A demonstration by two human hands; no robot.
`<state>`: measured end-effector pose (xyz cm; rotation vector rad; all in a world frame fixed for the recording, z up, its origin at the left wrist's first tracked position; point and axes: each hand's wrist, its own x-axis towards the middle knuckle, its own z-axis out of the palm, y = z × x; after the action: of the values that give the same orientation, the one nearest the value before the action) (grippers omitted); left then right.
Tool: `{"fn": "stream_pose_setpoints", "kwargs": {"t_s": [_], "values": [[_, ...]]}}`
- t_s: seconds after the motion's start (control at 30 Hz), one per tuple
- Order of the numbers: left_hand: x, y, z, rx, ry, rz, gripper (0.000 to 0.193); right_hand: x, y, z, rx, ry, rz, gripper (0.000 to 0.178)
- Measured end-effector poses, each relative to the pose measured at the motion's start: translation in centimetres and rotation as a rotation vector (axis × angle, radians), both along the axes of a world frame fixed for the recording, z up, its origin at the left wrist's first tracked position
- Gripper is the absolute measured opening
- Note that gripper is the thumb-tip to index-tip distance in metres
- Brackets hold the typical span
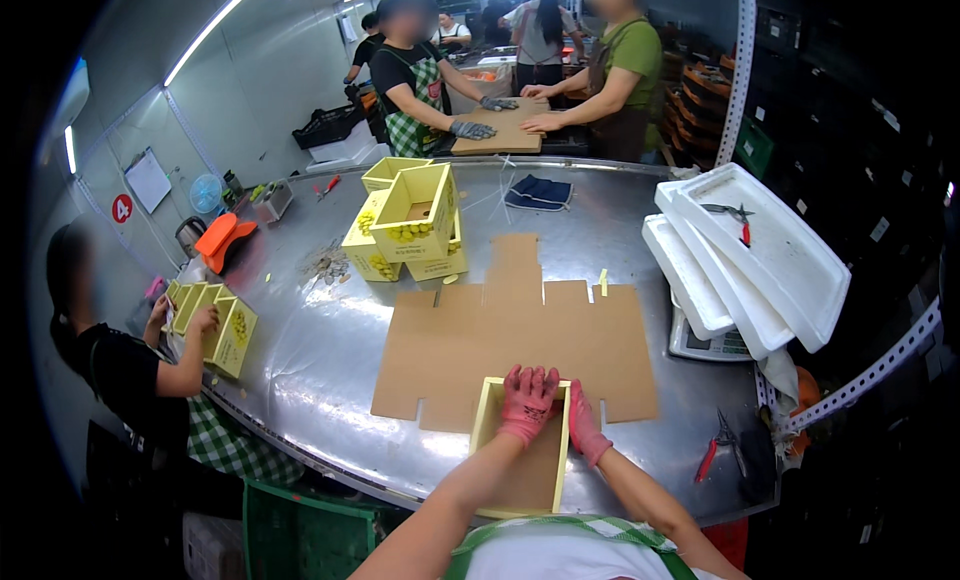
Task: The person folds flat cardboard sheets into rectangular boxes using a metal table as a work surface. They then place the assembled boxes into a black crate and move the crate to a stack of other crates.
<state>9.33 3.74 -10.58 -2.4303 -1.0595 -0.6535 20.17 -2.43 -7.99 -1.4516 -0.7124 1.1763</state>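
Note:
An open yellow-edged cardboard box [519, 475] with a plain brown inside sits in front of me at the near edge of the metal table. My left hand [528, 405], in a pink glove, reaches over its far wall, fingers bent around that edge. At the far right corner my right hand [584, 424], also gloved in pink, clasps the right wall from outside. Under and beyond the box lies a flat, unfolded brown cardboard blank [500, 340] with slots and a long flap pointing away.
Yellow boxes printed with grapes [415, 215] are stacked at the far middle. White foam trays [765, 250] rest on a scale at right, near red-handled snips [715, 445]. A dark blue cloth [539, 193] lies behind. A co-worker at left handles yellow boxes [232, 335]; two others press cardboard [510, 130].

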Motion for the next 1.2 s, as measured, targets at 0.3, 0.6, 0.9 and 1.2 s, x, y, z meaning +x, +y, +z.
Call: {"fn": "stream_pose_setpoints", "kwargs": {"t_s": [0.3, 0.6, 0.9, 1.2], "values": [[-1.3, -0.5, 8.4, -0.602, -0.54, -0.141, 0.066, 2.6, 0.4, 1.3, 0.166, -0.755, 0.246, 0.032], [-11.8, 3.3, 3.7, -1.235, -1.209, -0.183, 0.049, -6.0, 1.0, 8.7, 0.234, -1.407, 0.411, 0.051], [-8.1, 2.1, -2.7, -1.295, -1.233, -0.25, 0.034, -7.3, 3.9, 2.0, 0.162, -1.969, 0.292, 0.088], [-6.9, 1.1, -4.9, -1.51, -1.753, -0.334, 0.026, -5.7, 5.2, -0.2, 0.536, -1.7, 0.327, 0.083]]}}
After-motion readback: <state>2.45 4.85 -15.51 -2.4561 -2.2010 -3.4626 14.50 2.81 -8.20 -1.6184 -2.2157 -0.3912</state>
